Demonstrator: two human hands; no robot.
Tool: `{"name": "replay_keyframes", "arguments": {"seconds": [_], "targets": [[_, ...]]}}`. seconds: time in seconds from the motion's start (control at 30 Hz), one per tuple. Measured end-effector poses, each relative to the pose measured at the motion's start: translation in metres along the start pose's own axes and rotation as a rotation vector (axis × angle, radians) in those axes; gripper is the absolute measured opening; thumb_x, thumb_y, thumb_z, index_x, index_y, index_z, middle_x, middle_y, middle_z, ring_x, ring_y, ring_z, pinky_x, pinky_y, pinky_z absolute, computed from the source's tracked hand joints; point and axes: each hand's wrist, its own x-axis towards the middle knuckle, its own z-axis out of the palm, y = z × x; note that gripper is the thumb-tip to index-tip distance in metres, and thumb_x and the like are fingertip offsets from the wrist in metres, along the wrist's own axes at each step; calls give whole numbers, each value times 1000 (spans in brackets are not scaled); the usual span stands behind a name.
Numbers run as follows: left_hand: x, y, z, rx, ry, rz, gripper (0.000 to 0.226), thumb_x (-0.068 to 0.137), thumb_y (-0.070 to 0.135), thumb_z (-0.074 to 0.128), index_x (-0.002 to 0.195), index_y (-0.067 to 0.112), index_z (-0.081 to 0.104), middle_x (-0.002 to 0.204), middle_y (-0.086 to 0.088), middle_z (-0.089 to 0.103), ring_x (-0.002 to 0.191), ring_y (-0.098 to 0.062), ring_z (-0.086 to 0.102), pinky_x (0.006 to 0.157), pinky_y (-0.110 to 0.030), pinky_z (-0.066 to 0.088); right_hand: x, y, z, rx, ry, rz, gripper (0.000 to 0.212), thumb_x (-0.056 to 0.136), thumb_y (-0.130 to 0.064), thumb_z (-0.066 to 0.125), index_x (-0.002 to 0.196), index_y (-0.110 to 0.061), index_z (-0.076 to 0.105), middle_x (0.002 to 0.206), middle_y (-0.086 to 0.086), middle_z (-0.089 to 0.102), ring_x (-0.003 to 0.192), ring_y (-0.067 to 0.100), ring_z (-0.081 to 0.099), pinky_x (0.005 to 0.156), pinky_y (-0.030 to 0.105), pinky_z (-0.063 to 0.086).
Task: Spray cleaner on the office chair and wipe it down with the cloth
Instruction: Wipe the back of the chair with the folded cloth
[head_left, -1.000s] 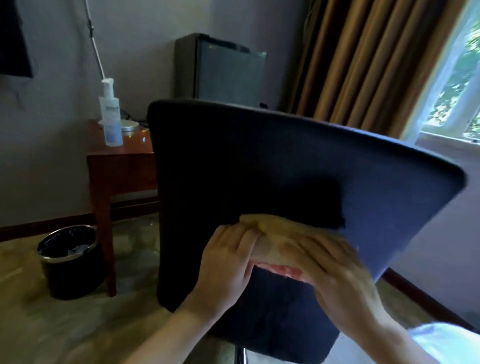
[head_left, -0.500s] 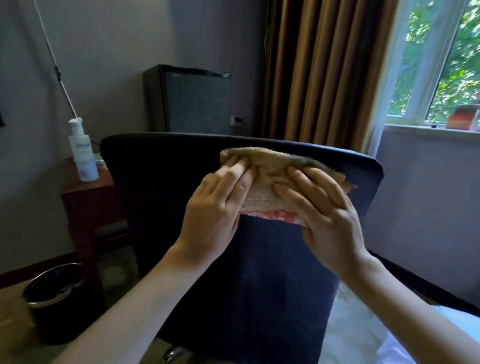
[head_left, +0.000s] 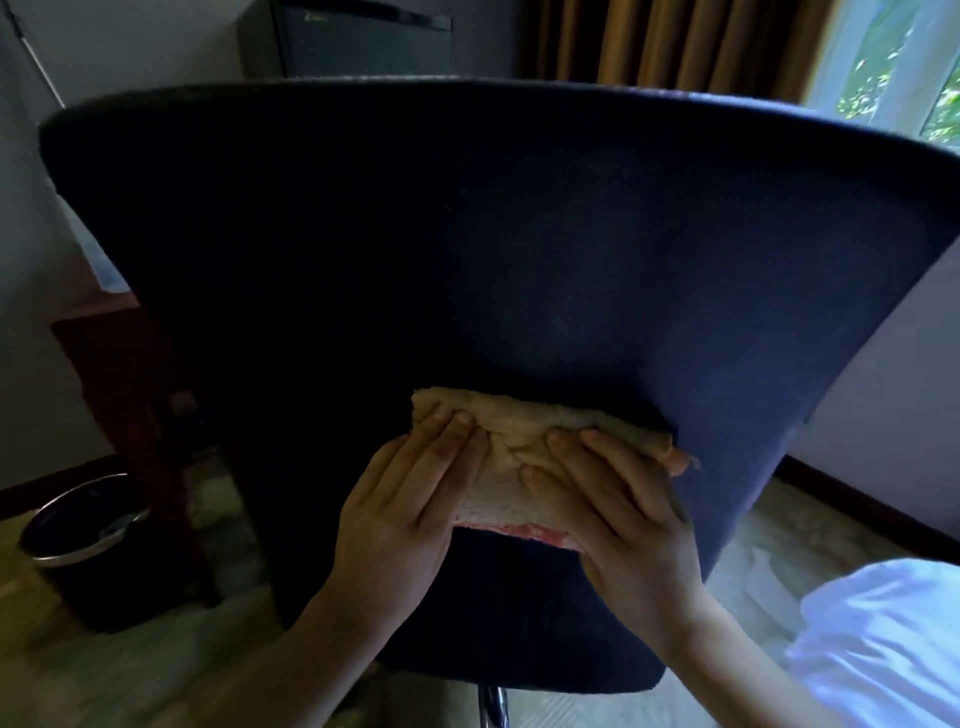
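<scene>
The dark blue backrest of the office chair fills most of the head view, seen from behind. A folded beige cloth with a pink underside lies flat against the lower middle of the backrest. My left hand presses its left part with straight fingers. My right hand presses its right part, fingers spread flat over it. The spray bottle is hidden behind the chair.
A black waste bin stands on the floor at the lower left beside a dark wooden table. A small fridge and brown curtains are behind the chair. The window is at the upper right.
Both hands slid the cloth from the top edge of the backrest down to its lower middle. The view has dropped and moved closer to the chair.
</scene>
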Motion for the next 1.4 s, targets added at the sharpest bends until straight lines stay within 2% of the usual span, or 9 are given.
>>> {"name": "replay_keyframes", "arguments": {"seconds": [0.13, 0.33, 0.47, 0.6, 0.73, 0.87, 1.03, 1.13, 1.4], "targets": [[-27, 4, 11, 14, -64, -12, 31, 98, 3, 43, 127, 5, 53, 130, -9, 57, 125, -21, 50, 102, -36, 43, -27, -7, 11, 10, -56, 25, 38, 100, -5, 33, 119, -24, 59, 130, -4, 58, 122, 19, 47, 90, 41, 49], [-28, 23, -7, 63, -257, -15, 36, 80, 6, 56, 115, 6, 67, 115, -8, 67, 111, -20, 52, 94, -32, 41, -43, -12, -5, 72, -249, 90, 45, 102, -13, 19, 124, -26, 56, 126, -6, 62, 121, 18, 47, 75, 43, 54], [18, 44, -43, 42, -217, 21, 43, 76, 9, 60, 119, 11, 58, 107, -5, 66, 100, -19, 52, 92, -32, 38, 2, -5, -62, 105, -153, 81, 58, 102, -14, 15, 111, -16, 72, 118, -2, 66, 110, 22, 57, 83, 42, 51], [90, 70, -71, 13, 2, 42, 33, 97, 6, 40, 118, 8, 65, 116, -7, 65, 110, -23, 57, 96, -37, 43, 46, 24, -120, 10, 24, 37, 35, 91, 4, 50, 116, -13, 68, 124, 5, 63, 113, 30, 57, 86, 47, 48], [154, 86, -81, 42, 101, 110, 39, 100, 9, 32, 123, 9, 64, 128, -5, 61, 119, -24, 57, 91, -35, 42, 82, 61, -153, -77, 123, 8, 48, 77, 4, 73, 121, -14, 65, 130, 7, 58, 120, 30, 54, 92, 52, 46], [181, 94, -56, 137, 109, 227, 35, 96, 6, 45, 126, 14, 62, 132, -1, 60, 117, -25, 59, 87, -35, 40, 86, 101, -151, -48, 119, 30, 37, 87, -4, 66, 123, -11, 62, 133, 12, 55, 125, 33, 50, 97, 53, 43], [159, 86, -23, 199, 81, 285, 33, 96, 3, 45, 115, 17, 69, 116, 2, 67, 100, -21, 64, 80, -34, 40, 54, 108, -112, 22, 91, 110, 47, 78, 11, 69, 122, -5, 61, 136, 17, 50, 132, 37, 41, 105, 53, 38], [130, 72, -9, 206, -21, 310, 43, 96, 1, 35, 123, 15, 65, 124, 2, 64, 105, -20, 63, 78, -34, 38, 29, 99, -89, 57, 40, 141, 48, 82, 17, 55, 123, -7, 61, 135, 14, 52, 134, 36, 39, 105, 53, 38], [65, 51, 20, 167, -84, 342, 42, 93, -5, 44, 123, 15, 65, 129, 4, 61, 108, -18, 60, 74, -33, 39, -34, 56, -30, 170, -15, 290, 46, 91, 7, 32, 126, -9, 57, 136, 9, 51, 137, 35, 36, 104, 56, 38]]}}
